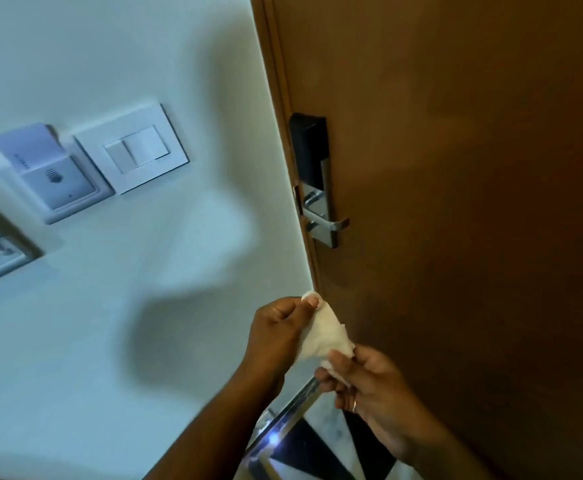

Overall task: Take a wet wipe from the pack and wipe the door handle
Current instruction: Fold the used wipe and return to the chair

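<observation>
A: Two hands share one wet wipe (323, 336) here, as far as we can see. The left hand (276, 327) pinches its upper corner between thumb and fingers, and the right hand (369, 382) is closed on its lower end, so the sheet hangs crumpled between them.

B: We agree. And where do we place the door handle (328, 223)?

A: Above the hands, on the brown door (473, 202), a silver lever under a black lock plate (307, 147). The wipe sits well apart from it, in front of the door edge.

B: On the white wall (144, 306) to the left we also see a light switch (134, 147) and a key card holder (51, 174).

A: We cannot see the pack.
</observation>
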